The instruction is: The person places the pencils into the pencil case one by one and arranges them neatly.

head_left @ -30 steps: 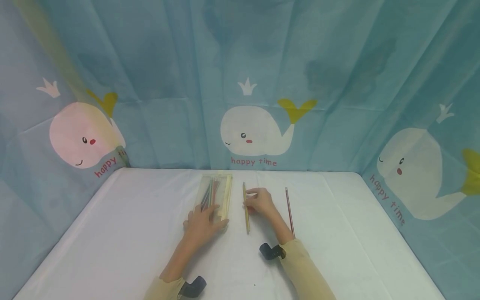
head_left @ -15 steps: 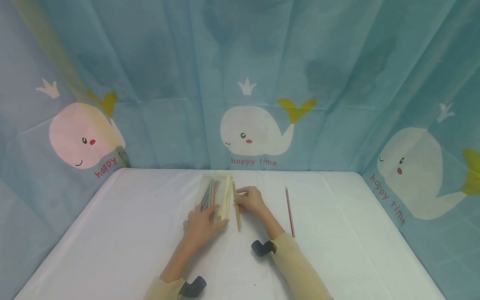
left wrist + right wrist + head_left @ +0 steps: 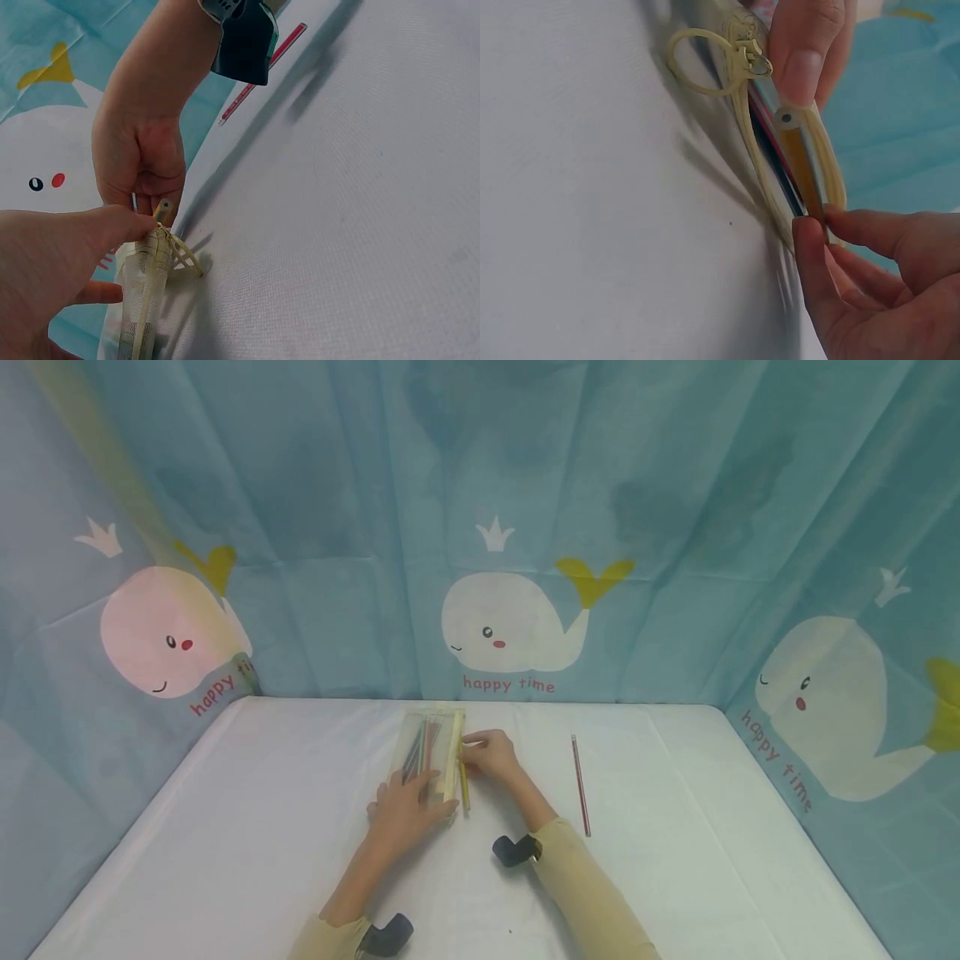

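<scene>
A see-through pencil case (image 3: 452, 724) with pale yellow zip edges lies near the far edge of the table. My left hand (image 3: 405, 814) grips its near end, thumb along the zip side. Several pencils (image 3: 428, 746) show inside it. With thumb and fingertips, my right hand (image 3: 491, 754) pinches a yellow pencil (image 3: 465, 795) at the case's right side. In the right wrist view, that yellow pencil (image 3: 801, 161) lies lengthwise in the unzipped opening, its end close to the left thumb (image 3: 802, 75). The zip pull (image 3: 751, 58) with its ring hangs at the near end.
To the right, a red pencil (image 3: 581, 785) lies alone on the white tablecloth (image 3: 675, 860). Behind the table hangs a blue curtain (image 3: 360, 610) printed with whales. Both wrists wear dark camera mounts (image 3: 516, 851).
My right hand has moved left with the yellow pencil, from the tablecloth up to the pencil case's opening. The left hand and the case have stayed in place.
</scene>
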Demonstrator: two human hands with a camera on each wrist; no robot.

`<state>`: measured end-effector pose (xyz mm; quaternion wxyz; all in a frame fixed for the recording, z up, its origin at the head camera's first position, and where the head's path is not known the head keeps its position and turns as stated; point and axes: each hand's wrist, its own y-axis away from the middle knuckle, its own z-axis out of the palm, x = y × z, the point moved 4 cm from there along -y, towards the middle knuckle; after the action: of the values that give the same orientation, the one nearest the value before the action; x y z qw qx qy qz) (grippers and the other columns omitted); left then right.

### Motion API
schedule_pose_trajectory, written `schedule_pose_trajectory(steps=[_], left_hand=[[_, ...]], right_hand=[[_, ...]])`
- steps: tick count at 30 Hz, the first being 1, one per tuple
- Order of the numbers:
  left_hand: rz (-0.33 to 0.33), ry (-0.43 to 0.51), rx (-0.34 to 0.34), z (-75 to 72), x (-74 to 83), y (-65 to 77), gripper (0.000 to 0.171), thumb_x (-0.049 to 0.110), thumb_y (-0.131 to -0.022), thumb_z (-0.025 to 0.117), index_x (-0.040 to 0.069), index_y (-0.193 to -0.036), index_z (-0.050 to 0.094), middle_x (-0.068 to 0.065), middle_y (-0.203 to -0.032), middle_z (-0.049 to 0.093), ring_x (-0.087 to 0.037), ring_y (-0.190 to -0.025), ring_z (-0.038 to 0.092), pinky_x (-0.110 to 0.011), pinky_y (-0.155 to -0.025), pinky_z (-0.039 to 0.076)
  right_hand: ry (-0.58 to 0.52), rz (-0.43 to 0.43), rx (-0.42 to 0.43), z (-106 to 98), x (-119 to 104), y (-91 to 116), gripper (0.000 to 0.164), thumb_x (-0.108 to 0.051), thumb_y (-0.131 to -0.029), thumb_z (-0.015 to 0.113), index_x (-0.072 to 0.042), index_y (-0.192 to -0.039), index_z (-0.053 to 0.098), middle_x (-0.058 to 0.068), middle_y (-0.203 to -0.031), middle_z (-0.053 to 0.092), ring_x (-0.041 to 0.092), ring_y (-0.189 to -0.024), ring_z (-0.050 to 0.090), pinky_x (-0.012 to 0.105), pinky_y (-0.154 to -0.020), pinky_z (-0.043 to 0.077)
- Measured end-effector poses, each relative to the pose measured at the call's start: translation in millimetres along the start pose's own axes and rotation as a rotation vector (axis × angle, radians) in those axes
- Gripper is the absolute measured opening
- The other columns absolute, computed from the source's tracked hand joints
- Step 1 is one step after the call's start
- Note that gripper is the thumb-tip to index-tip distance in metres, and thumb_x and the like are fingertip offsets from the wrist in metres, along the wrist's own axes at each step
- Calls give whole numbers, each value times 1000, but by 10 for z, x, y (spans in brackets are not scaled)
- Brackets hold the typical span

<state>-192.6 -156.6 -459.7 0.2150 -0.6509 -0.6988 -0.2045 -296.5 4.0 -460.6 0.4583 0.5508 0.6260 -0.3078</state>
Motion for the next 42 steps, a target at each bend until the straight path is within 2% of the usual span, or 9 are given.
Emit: schedule_pose_trajectory(steps=[8, 12, 17, 20, 30, 42], left_hand=[[-2, 16, 6, -3, 12, 19, 68, 49, -90, 78, 14, -146, 63, -28, -148, 50, -48, -123, 49, -66, -92, 38], [-5, 21, 7, -3, 13, 16, 68, 50, -90, 78, 15, -146, 63, -27, -149, 51, -48, -125, 48, -66, -93, 37], [-3, 22, 10, -15, 18, 23, 67, 51, -91, 77, 15, -146, 63, -28, -148, 51, -49, -125, 49, -67, -92, 38], [-1, 23, 9, -24, 29, 30, 67, 51, -91, 78, 14, -146, 63, -29, -148, 51, -50, -125, 49, -67, -92, 38], [-5, 26, 7, -45, 57, 37, 69, 51, -91, 78, 12, -146, 63, -32, -149, 49, -53, -127, 47, -68, -92, 38], [5, 20, 22, -42, 59, 42, 65, 48, -91, 78, 14, -145, 64, -31, -146, 51, -53, -125, 49, -68, -91, 38]], right_hand=[[-21, 53, 10, 60, 11, -79, 46, -19, -93, 78, 6, -130, 67, 18, -107, 77, 19, -80, 73, 32, -79, 61], [-33, 65, 16, 95, 11, -117, 42, -16, -93, 76, 7, -128, 68, 18, -106, 76, 17, -78, 71, 30, -78, 61], [-86, 43, 27, 143, 8, -147, 38, -7, -91, 75, 10, -125, 69, 22, -101, 77, 13, -66, 70, 28, -71, 62], [-92, 15, 27, 171, 10, -161, 38, -4, -91, 75, 11, -125, 69, 23, -100, 77, 13, -65, 71, 28, -70, 62], [-65, -64, -17, 247, -23, -182, 37, 2, -90, 74, 15, -125, 67, 27, -107, 77, 30, -87, 78, 32, -75, 63], [-21, -94, -31, 277, -44, -216, 36, 4, -88, 74, 12, -124, 69, 28, -108, 77, 35, -93, 78, 34, -79, 62]])
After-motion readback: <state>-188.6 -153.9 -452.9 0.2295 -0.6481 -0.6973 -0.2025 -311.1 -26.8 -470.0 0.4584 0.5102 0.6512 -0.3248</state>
